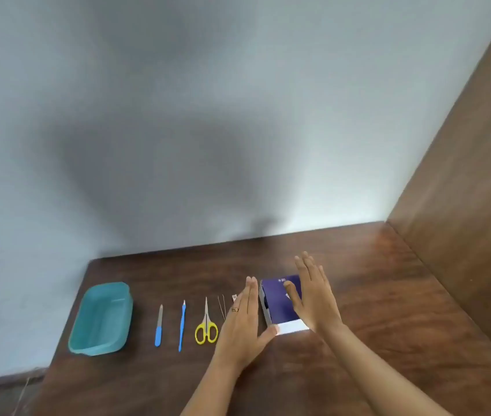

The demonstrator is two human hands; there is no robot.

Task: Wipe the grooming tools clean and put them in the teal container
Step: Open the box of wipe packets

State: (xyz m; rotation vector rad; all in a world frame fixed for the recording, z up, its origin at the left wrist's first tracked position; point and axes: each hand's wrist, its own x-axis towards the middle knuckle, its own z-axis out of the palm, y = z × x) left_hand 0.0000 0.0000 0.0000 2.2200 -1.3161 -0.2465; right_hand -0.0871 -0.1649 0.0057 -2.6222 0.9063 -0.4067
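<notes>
Opening step: left hand and right hand, fingers straight, are flanking the dark-blue box, lower centre; next, likely drawing a wipe.

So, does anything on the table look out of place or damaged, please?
Nothing stands out. The teal container sits upright and empty, the nail file, blue tool, yellow scissors and tweezers lie in a tidy row beside it, and the left hand and right hand flank the blue box.
</notes>
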